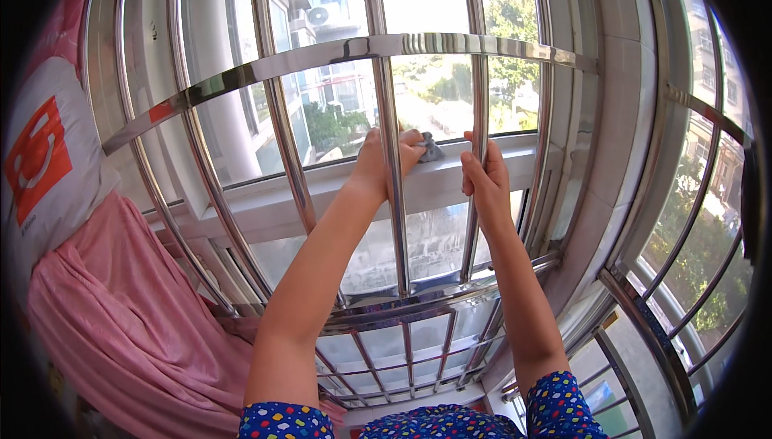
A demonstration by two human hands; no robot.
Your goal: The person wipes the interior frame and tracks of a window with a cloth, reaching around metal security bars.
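My left hand [386, 158] reaches between the metal bars and presses a grey cloth [430, 148] onto the white window frame rail [449, 164]. One bar [391, 113] crosses in front of that hand and hides part of it. To the right, my right hand [487, 170] is wrapped around another upright metal bar [480, 95], its thumb on the near side. Behind the bars, the window glass [434, 240] below the rail looks cloudy and streaked.
A curved horizontal metal band [325, 50] joins the bars above my hands. At left, a pink cloth [126, 294] hangs below a white plastic bag [54, 155] with an orange print. More barred window [699, 210] stands at right. Below is a lower metal grille [410, 348].
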